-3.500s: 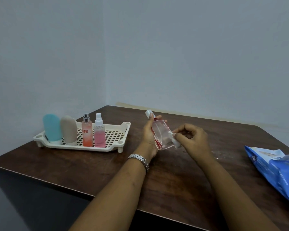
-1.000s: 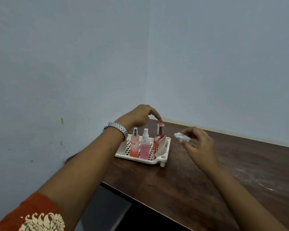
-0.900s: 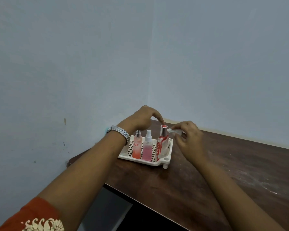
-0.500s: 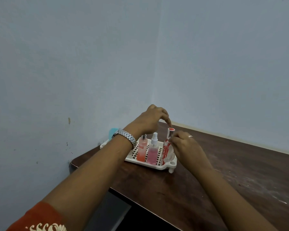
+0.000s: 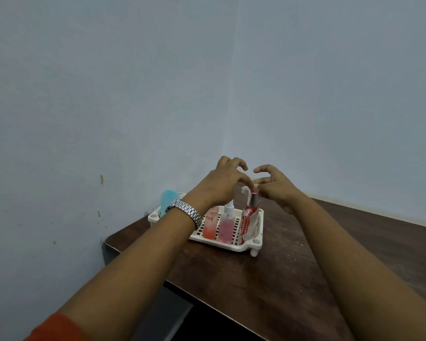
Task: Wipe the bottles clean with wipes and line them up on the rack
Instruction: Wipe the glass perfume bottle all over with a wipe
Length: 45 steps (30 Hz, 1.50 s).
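Red bottle (image 5: 250, 219) upright at right end of rack (image 5: 241, 246), long axis vertical, directly below both hands. Left hand (image 5: 221, 185) arched, index tip on cap. Right hand (image 5: 276, 188) loosely curled beside cap; hold on wipe (image 5: 244, 189) unclear.

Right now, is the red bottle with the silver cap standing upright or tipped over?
Upright: the red bottle stands on the rack with its silver cap pointing up, beside the pink bottle.
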### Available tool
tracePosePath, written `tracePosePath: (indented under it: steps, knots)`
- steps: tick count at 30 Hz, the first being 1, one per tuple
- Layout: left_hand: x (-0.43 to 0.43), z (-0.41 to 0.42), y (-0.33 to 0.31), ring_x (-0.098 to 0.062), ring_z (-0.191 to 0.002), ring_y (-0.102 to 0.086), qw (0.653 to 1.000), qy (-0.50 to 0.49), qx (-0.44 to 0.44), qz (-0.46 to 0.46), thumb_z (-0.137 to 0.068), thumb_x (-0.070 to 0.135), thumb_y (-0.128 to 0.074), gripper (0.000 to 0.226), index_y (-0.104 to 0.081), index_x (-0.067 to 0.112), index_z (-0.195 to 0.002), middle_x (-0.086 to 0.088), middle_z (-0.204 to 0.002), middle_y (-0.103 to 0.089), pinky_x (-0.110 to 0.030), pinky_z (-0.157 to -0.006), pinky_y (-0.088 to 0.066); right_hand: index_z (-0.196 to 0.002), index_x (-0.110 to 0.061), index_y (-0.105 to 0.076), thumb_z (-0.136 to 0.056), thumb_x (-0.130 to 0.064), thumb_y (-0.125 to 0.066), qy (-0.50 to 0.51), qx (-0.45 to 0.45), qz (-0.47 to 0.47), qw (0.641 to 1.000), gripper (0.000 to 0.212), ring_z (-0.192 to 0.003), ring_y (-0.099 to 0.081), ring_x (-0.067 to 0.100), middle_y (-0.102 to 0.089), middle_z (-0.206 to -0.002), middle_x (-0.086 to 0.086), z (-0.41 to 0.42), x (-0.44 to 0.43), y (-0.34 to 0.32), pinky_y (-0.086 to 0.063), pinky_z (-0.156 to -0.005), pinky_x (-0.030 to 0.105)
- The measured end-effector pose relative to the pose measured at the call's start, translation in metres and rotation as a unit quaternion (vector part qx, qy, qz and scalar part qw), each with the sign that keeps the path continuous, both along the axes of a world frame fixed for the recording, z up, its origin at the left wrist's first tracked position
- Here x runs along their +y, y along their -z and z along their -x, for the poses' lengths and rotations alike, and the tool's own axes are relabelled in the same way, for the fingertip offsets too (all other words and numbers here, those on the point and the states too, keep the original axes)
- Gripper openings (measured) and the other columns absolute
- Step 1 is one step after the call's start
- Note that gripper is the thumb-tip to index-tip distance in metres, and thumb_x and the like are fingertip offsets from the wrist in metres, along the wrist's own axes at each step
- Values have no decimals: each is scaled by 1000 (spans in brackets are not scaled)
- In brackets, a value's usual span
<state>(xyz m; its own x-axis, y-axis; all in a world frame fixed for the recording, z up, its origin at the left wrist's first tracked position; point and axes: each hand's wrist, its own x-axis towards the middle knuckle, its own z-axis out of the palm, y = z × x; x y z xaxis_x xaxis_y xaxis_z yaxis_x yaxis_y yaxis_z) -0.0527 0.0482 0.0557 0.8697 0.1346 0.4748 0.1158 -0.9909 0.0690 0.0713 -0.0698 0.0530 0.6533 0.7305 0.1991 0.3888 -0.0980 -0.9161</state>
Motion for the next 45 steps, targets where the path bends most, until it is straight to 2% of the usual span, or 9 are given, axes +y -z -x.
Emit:
tracePosePath:
  steps: [3,6,12,15,21,27,34,39,45]
  knots:
    - [3,-1,4,-17,-128,-24,1000,-1,-6,-2,-82,-13,-55,62,-65,36,-119,4,-140,-35,-31,-83,-50,-113,-12,-50,-88,6,-52,-40,-18,73,996,31,-81,-62,16,-67,-94,9,-8,0,-7,-48,-69,23]
    - [5,-2,5,-17,-127,-24,1000,1,-11,13,-78,-18,-52,69,-66,38,-116,4,-139,-35,-31,-81,-51,-105,-15,-54,-87,5,-49,4,-193,186,963,27,-86,-59,17,-66,-90,1,-15,-4,-8,-45,-67,23]
    - [-1,1,2,-17,-129,-23,1000,2,-13,7,-78,-16,-51,64,-65,33,-116,4,-141,-33,-30,-82,-49,-109,-12,-53,-89,5,-50,-13,-90,85,992,26,-83,-61,22,-67,-92,8,-12,-10,-8,-53,-78,39]
    - [-5,7,0,-18,-128,-24,999,-1,-25,25,-77,-17,-48,62,-61,29,-116,4,-140,-35,-28,-78,-47,-110,-14,-54,-85,-3,-60,71,-222,162,959,27,-85,-60,19,-66,-98,8,-7,-17,-2,-48,-64,26]
    - [-6,32,2,-19,-129,-23,997,-31,-41,57,-81,-10,-50,49,-63,24,-113,5,-144,-34,-28,-82,-44,-103,-14,-56,-88,-3,-57,121,-251,-60,958,19,-85,-61,12,-67,-92,3,16,-22,-12,-44,-60,13]
    - [-4,52,12,-19,-128,-21,990,-40,-44,130,-79,-10,-47,51,-64,27,-110,4,-142,-33,-34,-92,-44,-98,-16,-51,-88,6,-47,42,-443,137,885,25,-86,-61,19,-65,-96,4,39,-19,-2,-51,-75,29]
    - [-9,69,22,-19,-131,-20,976,-47,-73,200,-82,-9,-43,50,-65,26,-111,2,-140,-36,-25,-92,-33,-95,-13,-55,-89,5,-48,117,-362,106,919,21,-88,-60,22,-65,-97,8,45,-38,-23,-48,-77,29]
    - [-31,69,35,-21,-128,-24,958,-41,-97,266,-82,-9,-41,51,-63,25,-112,-1,-131,-40,-17,-90,-25,-101,-12,-60,-86,-6,-63,135,-261,37,955,16,-83,-59,16,-64,-94,4,63,-60,-17,-47,-58,19]
    - [-102,49,55,-24,-126,-36,933,15,-137,333,-79,-4,-51,45,-64,25,-112,-3,-127,-49,-22,-104,-23,-100,-5,-62,-85,-4,-64,125,-39,-86,988,15,-90,-63,21,-62,-89,8,81,-134,4,-56,-82,31]
